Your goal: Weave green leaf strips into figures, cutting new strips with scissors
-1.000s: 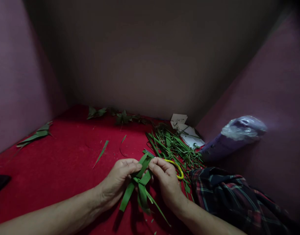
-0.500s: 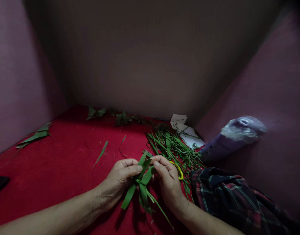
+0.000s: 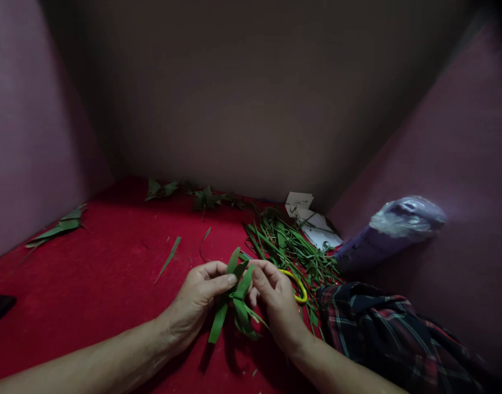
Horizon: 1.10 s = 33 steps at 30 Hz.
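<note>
Between my hands is a knot of folded green leaf strips [image 3: 239, 306], with several ends sticking out above and below. My left hand [image 3: 208, 287] is closed on its left side, the thumb pressed over a strip. At the right, my right hand [image 3: 275, 298] pinches the upper end of another strip between thumb and fingers. Just behind my right hand lie scissors with a yellow handle [image 3: 302, 290], partly covered by the hand. Under everything is a red cloth [image 3: 123, 284].
A heap of cut green leaves [image 3: 292, 241] lies beyond my right hand, near white papers [image 3: 316, 230]. A purple roll in clear plastic [image 3: 369, 238] leans at the right wall. Plaid fabric [image 3: 382, 323] is at lower right. Woven leaf pieces [image 3: 205, 198] line the back edge.
The strip in my right hand has swung more upright. The knot has turned a little, and its long thin lower end now sits higher, beside my right hand.
</note>
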Each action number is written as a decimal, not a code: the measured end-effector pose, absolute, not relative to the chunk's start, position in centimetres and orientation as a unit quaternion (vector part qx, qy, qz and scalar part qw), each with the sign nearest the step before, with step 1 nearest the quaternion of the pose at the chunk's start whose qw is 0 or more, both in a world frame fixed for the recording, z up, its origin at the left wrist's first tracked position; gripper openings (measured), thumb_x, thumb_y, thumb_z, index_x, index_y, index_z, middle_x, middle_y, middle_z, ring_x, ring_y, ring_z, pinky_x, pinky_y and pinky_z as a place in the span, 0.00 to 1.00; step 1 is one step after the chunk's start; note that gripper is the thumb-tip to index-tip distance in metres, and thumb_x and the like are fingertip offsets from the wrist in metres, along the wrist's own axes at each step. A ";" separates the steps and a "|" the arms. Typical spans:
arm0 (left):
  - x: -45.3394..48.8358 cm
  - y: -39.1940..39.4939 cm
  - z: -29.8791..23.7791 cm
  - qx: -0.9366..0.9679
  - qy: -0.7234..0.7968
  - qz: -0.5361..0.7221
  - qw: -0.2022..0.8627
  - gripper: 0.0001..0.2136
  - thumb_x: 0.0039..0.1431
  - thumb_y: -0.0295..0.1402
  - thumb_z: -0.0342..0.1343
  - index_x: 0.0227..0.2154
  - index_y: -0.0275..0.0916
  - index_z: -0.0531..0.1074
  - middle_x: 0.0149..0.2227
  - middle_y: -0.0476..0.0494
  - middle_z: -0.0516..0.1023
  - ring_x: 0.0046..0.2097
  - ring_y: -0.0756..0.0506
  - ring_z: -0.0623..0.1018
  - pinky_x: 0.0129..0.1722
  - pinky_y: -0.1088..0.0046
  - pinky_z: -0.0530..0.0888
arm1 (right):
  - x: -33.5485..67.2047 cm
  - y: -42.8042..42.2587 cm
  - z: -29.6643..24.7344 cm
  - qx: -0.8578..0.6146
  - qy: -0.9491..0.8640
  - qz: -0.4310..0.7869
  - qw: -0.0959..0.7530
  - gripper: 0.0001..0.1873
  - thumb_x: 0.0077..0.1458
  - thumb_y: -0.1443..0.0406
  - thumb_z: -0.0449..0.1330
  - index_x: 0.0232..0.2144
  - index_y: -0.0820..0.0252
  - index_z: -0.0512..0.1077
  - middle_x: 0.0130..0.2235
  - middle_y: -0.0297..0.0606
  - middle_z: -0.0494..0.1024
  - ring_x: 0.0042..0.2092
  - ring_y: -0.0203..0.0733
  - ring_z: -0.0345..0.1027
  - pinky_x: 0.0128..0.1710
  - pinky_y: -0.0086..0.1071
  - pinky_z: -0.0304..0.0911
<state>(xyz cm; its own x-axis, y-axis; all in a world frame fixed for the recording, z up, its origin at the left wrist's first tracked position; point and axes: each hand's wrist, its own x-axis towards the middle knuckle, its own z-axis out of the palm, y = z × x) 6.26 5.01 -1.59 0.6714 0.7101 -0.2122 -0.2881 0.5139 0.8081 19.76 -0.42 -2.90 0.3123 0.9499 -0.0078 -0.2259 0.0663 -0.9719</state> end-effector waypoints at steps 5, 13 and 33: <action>6.2 5.3 -1.9 0.397 0.300 0.318 0.807 0.08 0.46 0.31 0.63 0.26 0.34 0.70 0.23 0.45 0.77 0.24 0.48 0.76 0.26 0.74 0.73 | 19.5 -0.6 -2.4 -0.484 -0.340 0.500 0.633 0.15 0.43 0.61 0.66 0.21 0.61 0.64 0.18 0.26 0.64 0.19 0.28 0.53 0.19 0.23 0.50; 6.3 5.2 -1.9 0.402 0.302 0.316 0.804 0.09 0.44 0.33 0.64 0.25 0.34 0.71 0.22 0.47 0.76 0.23 0.50 0.74 0.26 0.75 0.71 | 19.7 -0.8 -2.2 -0.481 -0.388 0.447 0.647 0.07 0.46 0.64 0.64 0.24 0.61 0.71 0.22 0.30 0.67 0.23 0.30 0.56 0.22 0.24 0.54; 6.7 5.5 -2.4 0.441 0.268 0.283 0.809 0.20 0.43 0.28 0.63 0.40 0.34 0.63 0.27 0.47 0.74 0.24 0.52 0.72 0.22 0.77 0.70 | 20.2 -0.2 -2.8 -0.501 -0.325 0.440 0.671 0.10 0.46 0.60 0.65 0.27 0.61 0.71 0.22 0.28 0.66 0.20 0.29 0.53 0.19 0.23 0.51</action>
